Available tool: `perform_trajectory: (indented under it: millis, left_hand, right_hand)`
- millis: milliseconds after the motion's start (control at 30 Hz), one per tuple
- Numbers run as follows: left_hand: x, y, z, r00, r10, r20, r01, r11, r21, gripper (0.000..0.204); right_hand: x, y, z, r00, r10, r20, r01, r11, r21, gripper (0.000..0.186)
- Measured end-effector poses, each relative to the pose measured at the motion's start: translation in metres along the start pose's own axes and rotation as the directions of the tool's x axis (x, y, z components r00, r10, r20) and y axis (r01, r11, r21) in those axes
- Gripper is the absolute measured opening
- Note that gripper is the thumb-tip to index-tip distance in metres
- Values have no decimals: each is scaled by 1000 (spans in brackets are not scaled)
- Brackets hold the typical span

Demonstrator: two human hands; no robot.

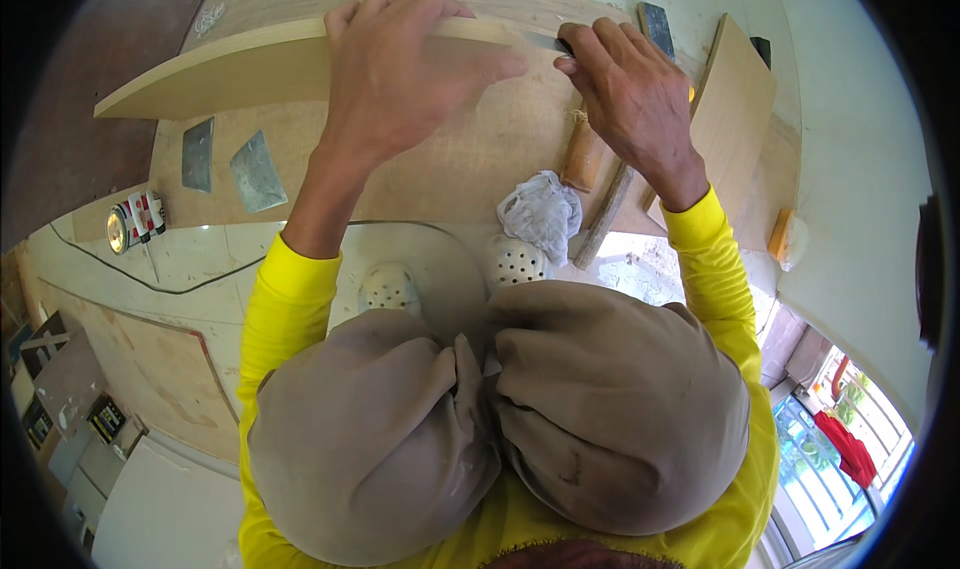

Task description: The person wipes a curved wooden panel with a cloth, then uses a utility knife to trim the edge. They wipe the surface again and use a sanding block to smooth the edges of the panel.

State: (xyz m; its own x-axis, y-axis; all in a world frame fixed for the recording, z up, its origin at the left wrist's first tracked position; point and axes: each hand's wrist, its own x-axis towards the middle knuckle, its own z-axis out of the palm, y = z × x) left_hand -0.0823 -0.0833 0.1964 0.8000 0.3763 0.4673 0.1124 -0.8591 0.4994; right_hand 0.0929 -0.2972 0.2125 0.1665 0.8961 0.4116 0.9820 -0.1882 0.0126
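Note:
A pale wooden board (pixel 250 77) stands on its long edge across the far side, stretching from the left to the middle. My left hand (pixel 400 79) is closed over its top edge near the right end, fingers behind and thumb on the near face. At that end, a thin metal blade with a dark handle (pixel 545 42) lies close to the board's edge. The handle is in my closed right hand (pixel 635 94); whether the blade touches the wood I cannot tell. Two flat grey metal plates (pixel 197 156) (pixel 258 174) lie on the wooden sheet below the board.
Near my feet are a crumpled white plastic bag (pixel 541 211), an orange-brown cylinder (pixel 584 156) and a rough wooden stick (pixel 605 215). Another wooden board (pixel 728 99) lies at right, beside a dark rectangular block (pixel 656 31). At left, a can (pixel 118 229) stands near a black cable (pixel 185 291).

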Motion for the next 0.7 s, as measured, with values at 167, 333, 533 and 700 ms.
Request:
perform_trajectory:
  millis: [167, 333, 533, 700]
  left_hand:
    - [0, 1, 4, 1000, 10, -20, -9, 1000, 27, 66]
    - [3, -1, 9, 997, 36, -70, -32, 998, 52, 63]
    - [1, -2, 13, 992, 50, -119, -46, 998, 35, 55]
    - [-1, -4, 14, 1000, -1, -11, 3, 995, 100, 65]
  right_hand:
    - [4, -8, 2, 998, -51, 43, 54, 995, -79, 27]
    - [7, -6, 11, 997, -72, 22, 75, 988, -137, 27]
    - [6, -7, 15, 996, -75, 44, 81, 982, -171, 25]
    - [7, -4, 18, 994, -102, 39, 108, 969, -222, 24]
